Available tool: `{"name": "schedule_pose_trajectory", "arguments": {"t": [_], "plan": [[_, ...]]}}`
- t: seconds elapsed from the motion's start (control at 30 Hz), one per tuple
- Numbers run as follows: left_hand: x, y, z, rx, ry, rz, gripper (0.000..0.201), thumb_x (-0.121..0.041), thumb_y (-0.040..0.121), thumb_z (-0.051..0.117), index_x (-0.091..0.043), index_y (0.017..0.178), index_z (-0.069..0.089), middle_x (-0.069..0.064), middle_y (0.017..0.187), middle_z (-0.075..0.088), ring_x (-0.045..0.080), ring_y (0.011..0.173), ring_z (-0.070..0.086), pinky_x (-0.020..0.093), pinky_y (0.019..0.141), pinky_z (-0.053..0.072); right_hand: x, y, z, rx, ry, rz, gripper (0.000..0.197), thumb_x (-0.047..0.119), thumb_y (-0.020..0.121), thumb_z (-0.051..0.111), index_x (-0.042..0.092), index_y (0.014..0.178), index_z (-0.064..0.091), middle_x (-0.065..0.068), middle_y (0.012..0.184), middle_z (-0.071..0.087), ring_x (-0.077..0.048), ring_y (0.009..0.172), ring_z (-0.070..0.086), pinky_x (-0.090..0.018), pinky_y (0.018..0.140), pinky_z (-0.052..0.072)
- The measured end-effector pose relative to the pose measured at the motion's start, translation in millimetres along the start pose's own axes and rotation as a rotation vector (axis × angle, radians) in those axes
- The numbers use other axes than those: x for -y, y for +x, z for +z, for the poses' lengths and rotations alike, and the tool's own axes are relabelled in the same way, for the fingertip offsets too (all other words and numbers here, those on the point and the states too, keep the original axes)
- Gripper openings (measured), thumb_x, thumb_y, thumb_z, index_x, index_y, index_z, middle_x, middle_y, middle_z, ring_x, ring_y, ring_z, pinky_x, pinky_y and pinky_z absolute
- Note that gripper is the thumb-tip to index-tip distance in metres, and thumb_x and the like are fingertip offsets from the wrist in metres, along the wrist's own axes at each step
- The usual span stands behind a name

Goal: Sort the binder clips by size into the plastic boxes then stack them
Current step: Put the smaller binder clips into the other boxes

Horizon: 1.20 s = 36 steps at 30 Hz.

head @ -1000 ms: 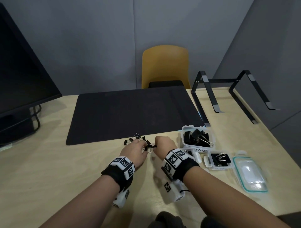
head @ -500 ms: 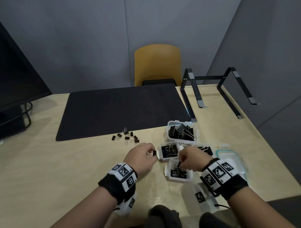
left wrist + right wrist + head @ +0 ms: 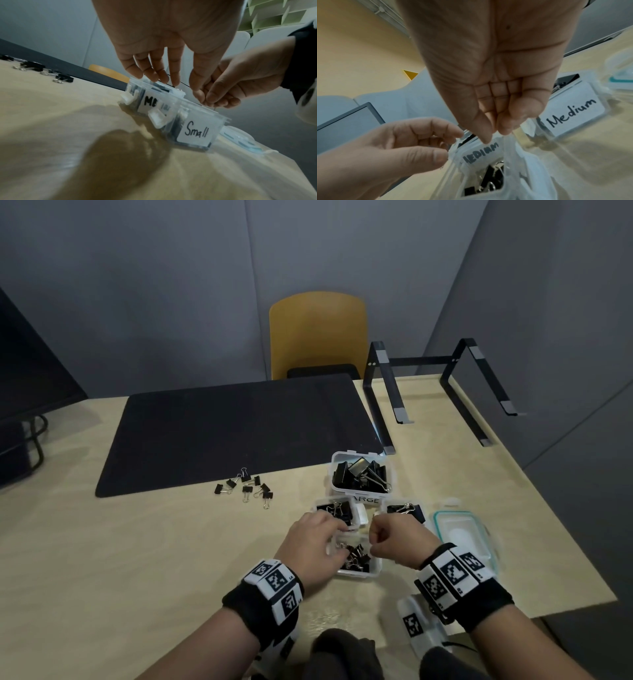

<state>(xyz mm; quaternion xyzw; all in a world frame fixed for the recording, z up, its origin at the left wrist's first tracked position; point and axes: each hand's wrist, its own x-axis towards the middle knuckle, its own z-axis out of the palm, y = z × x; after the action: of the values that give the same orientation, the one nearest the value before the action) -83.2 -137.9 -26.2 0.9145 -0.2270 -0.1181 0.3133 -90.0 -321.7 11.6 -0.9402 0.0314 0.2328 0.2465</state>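
The clear "Small" box lies nearest me and holds several small black clips. My left hand hovers over its left side, fingers loose and pointing down, with nothing in them. My right hand is above the box's right side, thumb pressed to forefinger. In the left wrist view a thin wire, seemingly a small clip's handle, pokes from that pinch. Two "Medium" boxes lie just behind, and the "Large" box behind those. Several loose small clips lie to the left.
A clear lid with a teal rim lies right of the boxes. A black desk mat covers the table's back. A black laptop stand is at the back right, a monitor at the far left, and a yellow chair behind the table.
Both hands left the loose pile and came right to the boxes. The left hand carried a small clip to the Small box and now holds nothing. The right hand lifted slightly above that box.
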Motion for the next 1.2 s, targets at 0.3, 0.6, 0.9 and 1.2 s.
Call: {"name": "schedule_pose_trajectory", "arguments": {"t": [0.3, 0.6, 0.9, 1.2], "plan": [[61.1, 6.2, -41.8, -0.180, 0.024, -0.267, 0.023, -0.025, 0.090, 0.051, -0.026, 0.111, 0.058, -0.014, 0.112, 0.048, 0.007, 0.111, 0.043, 0.025, 0.098, 0.035, 48.9, 25.6, -2.2, -0.056, 0.131, -0.114, 0.005, 0.015, 0.077, 0.064, 0.019, 0.077, 0.061, 0.006, 0.077, 0.061, -0.012, 0.075, 0.058, -0.028, 0.070, 0.052], [120.7, 46.9, -76.3, -0.008, 0.055, -0.370, 0.043, -0.010, 0.087, 0.051, -0.026, 0.127, 0.054, 0.001, 0.121, 0.049, 0.020, 0.106, 0.054, 0.028, 0.091, 0.044, 127.5, 89.8, 16.4, -0.079, 0.135, -0.105, 0.009, 0.015, 0.078, 0.062, 0.019, 0.085, 0.057, -0.002, 0.093, 0.062, -0.020, 0.080, 0.059, -0.033, 0.078, 0.054], [140.0, 62.8, -79.7, 0.121, 0.195, -0.248, 0.041, -0.010, 0.088, 0.050, -0.029, 0.123, 0.057, 0.002, 0.113, 0.050, 0.022, 0.105, 0.054, 0.030, 0.087, 0.046, 148.8, 130.9, 59.7, -0.061, -0.045, 0.069, 0.033, 0.021, 0.083, 0.059, 0.008, 0.113, 0.053, -0.012, 0.114, 0.059, -0.029, 0.101, 0.059, -0.030, 0.073, 0.043], [151.3, 59.7, -79.9, 0.071, 0.133, -0.204, 0.018, -0.015, 0.084, 0.058, -0.023, 0.101, 0.061, -0.001, 0.107, 0.050, 0.021, 0.096, 0.057, 0.035, 0.085, 0.048, 151.4, 136.1, 72.5, -0.106, -0.169, 0.042, 0.024, 0.016, 0.088, 0.051, 0.005, 0.109, 0.050, -0.015, 0.113, 0.056, -0.032, 0.102, 0.057, -0.031, 0.072, 0.038]]}}
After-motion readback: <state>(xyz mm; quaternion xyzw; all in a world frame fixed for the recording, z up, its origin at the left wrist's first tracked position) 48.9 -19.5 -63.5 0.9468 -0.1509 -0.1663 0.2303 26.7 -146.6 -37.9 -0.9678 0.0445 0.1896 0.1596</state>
